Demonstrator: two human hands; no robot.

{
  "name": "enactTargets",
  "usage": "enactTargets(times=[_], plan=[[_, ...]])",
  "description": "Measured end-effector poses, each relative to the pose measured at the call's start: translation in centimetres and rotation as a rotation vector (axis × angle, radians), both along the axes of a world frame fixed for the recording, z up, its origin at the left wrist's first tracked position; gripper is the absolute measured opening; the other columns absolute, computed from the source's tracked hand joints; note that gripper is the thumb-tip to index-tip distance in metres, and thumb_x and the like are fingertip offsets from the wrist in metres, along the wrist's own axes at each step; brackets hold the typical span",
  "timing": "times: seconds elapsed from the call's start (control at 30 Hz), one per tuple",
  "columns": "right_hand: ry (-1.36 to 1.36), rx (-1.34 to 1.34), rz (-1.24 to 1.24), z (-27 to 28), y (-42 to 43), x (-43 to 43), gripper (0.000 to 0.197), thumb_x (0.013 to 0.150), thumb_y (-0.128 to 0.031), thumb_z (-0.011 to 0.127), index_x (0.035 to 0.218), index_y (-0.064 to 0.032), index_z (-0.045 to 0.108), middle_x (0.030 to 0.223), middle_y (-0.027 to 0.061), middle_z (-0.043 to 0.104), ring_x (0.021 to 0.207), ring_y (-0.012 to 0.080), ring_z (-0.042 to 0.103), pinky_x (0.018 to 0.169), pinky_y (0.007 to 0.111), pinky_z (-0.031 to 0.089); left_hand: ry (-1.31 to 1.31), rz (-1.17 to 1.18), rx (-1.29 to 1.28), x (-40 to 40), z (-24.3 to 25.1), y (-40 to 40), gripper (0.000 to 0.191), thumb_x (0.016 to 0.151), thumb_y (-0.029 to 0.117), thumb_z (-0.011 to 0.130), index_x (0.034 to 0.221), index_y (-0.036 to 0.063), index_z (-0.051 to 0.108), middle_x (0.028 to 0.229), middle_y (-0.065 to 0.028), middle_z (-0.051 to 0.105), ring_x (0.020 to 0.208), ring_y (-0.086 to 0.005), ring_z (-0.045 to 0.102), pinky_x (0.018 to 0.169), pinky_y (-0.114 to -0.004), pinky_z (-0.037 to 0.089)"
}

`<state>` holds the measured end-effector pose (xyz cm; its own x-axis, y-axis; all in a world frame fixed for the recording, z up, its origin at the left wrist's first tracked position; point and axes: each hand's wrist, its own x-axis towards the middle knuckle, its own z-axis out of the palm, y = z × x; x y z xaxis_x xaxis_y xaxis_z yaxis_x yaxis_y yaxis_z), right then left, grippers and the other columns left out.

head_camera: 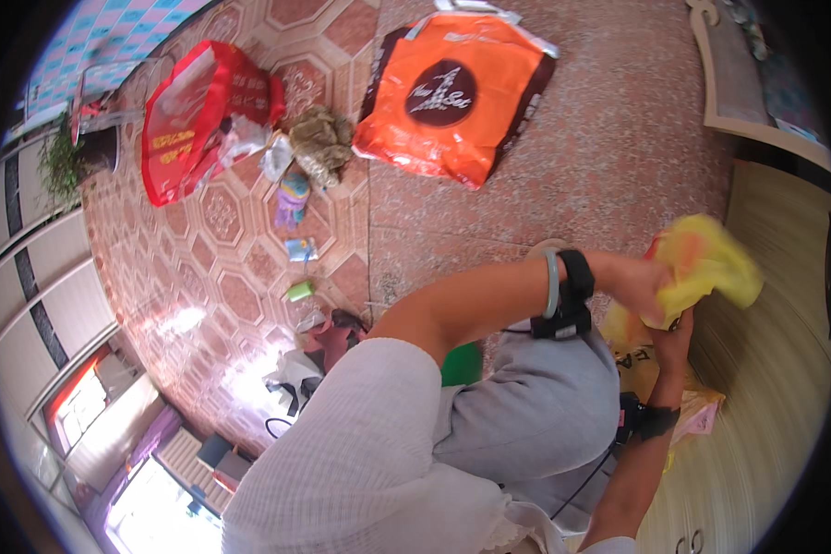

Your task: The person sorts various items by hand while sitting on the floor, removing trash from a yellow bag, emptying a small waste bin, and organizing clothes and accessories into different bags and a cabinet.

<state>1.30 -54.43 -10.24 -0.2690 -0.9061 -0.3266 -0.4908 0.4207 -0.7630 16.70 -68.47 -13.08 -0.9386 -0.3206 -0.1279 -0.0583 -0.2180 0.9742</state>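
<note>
A thin yellow bag [710, 266], apparently plastic, with blurred orange-red print, is held at the right, in front of a pale wood-grain cabinet. My left hand [640, 287] reaches across my bent knee and grips its near side. Just below, my right hand [673, 339] has its fingers around the bag's lower end, where a small dark spot shows. Blur hides the exact finger positions. Under the hands, beside my knee, lies a larger yellow bag [640, 356] with dark writing. A pink-and-white packet [703, 413] pokes out near my right forearm.
The cabinet front [769, 360] rises close at the right. On the tiled floor lie an orange plastic bag [485, 149], an open red bag [211, 97], a crumpled brown cloth-like bundle [320, 145], a green cylinder [300, 291] and a blue packet [300, 249]. Something green [462, 363] shows beside my leg.
</note>
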Motion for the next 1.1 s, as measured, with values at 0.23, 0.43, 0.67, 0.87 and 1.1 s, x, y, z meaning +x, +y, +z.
enactTargets(times=[0.23,0.43,0.67,0.87,1.1], plan=[[-0.065,0.063,-0.108,0.1,3.1,-2.0,0.029,0.07,0.004,0.047,0.098,0.002,0.051,0.09,0.0056,0.056,0.082,0.0118,0.051,0.073,0.023,0.039,-0.321,1.007,0.187,22.9,-10.5,-4.4,0.027,0.072,0.009,0.054,0.097,0.002,0.051,0.07,-0.008,0.056,0.07,-0.0137,0.054,0.062,-0.026,0.045],[0.026,0.412,-0.062,1.9,8.9,-2.5,0.026,0.068,0.004,0.047,0.093,0.0022,0.053,0.086,0.0047,0.057,0.079,0.0121,0.052,0.071,0.023,0.04,-1.695,0.997,-0.566,42.0,-13.6,-5.5,0.095,0.054,0.034,0.072,0.13,0.0198,0.016,0.129,-0.0247,0.016,0.111,-0.0413,0.032,0.089,-0.046,0.033],[-0.034,0.773,-0.155,1.6,12.5,-3.1,0.023,0.071,-0.002,0.051,0.094,0.0003,0.053,0.087,0.0052,0.056,0.081,0.0142,0.052,0.071,0.025,0.041,-1.536,1.306,-0.338,50.9,-19.9,-7.2,0.123,0.044,0.052,0.073,0.126,-0.008,0.004,0.13,-0.0288,0.01,0.123,-0.0366,0.012,0.101,-0.038,0.013],[-0.039,0.888,-0.233,2.7,12.1,-3.0,0.023,0.072,-0.003,0.051,0.095,-0.0001,0.053,0.088,0.0053,0.056,0.081,0.0144,0.052,0.071,0.025,0.041,-1.623,1.149,-0.089,52.1,-23.9,-6.6,0.128,0.043,0.061,0.068,0.125,-0.0121,0.002,0.132,-0.0261,0.006,0.125,-0.0342,0.006,0.101,-0.037,0.012],[-0.061,0.974,-0.286,3.8,12.1,-2.4,0.024,0.073,-0.004,0.051,0.096,-0.0005,0.053,0.089,0.0054,0.056,0.082,0.0146,0.052,0.071,0.025,0.041,-1.663,1.049,-0.276,47.9,-25.3,-5.8,0.111,0.058,0.06,0.059,0.124,-0.0131,0.006,0.131,-0.0279,0.01,0.122,-0.0378,0.01,0.1,-0.043,0.012]])
